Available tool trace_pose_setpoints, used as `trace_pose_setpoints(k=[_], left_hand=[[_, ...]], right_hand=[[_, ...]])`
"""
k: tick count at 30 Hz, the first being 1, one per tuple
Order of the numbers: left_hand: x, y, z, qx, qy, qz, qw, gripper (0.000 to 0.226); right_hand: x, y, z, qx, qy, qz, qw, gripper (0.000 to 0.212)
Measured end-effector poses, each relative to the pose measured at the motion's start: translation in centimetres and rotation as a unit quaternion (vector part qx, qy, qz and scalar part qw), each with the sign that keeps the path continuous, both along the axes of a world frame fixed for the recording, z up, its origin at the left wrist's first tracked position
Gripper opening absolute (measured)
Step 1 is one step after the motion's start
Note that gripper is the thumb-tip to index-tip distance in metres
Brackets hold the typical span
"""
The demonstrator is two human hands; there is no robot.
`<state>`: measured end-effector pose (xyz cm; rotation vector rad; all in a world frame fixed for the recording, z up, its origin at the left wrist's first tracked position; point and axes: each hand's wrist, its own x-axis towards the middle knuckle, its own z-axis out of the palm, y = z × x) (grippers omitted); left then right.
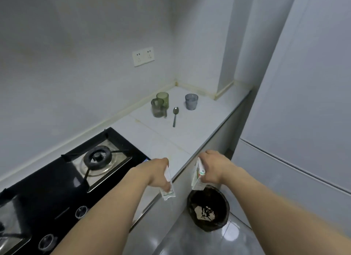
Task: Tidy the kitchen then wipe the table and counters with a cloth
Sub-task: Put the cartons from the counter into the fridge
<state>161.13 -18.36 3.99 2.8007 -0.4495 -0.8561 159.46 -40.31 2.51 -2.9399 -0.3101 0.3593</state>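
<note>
- Fingers of both hands are hidden behind their backs.
- Left hand [158, 174] grips a white packet [168, 188] at the worktop's [190, 133] front edge.
- Right hand [213, 167] grips what looks like a carton [197, 178] above the bin [208, 209].

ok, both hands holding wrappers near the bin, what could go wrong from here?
1. The left hand holds its white packet over the counter edge, not over the trash bin; released here, it would likely land on the floor.
2. The right hand holds the carton just above the bin's rim; it could clip the rim and fall outside.
3. Any leftover liquid could drip onto the glossy floor.
</note>
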Motion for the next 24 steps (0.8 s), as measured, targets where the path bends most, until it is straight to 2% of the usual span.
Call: trace_pose_setpoints(k=[10,17,24], left_hand=[[16.3,-6.5,0.2,0.04,-0.013,-0.021,0.999,0.071],[27.9,-8.7,-3.0,0.031,-0.024,-0.042,0.998,0.07],[33.7,-9.1,-7.3,0.03,-0.048,-0.039,0.998,0.06]], right_hand=[[14.5,-7.9,-1.5,0.005,0.018,-0.042,0.999,0.064],[26.4,-10.1,-2.7,-0.002,0.03,-0.045,0.999,0.054],[36.4,-9.5,-5.1,-0.018,0.004,-0.018,1.0,0.054]])
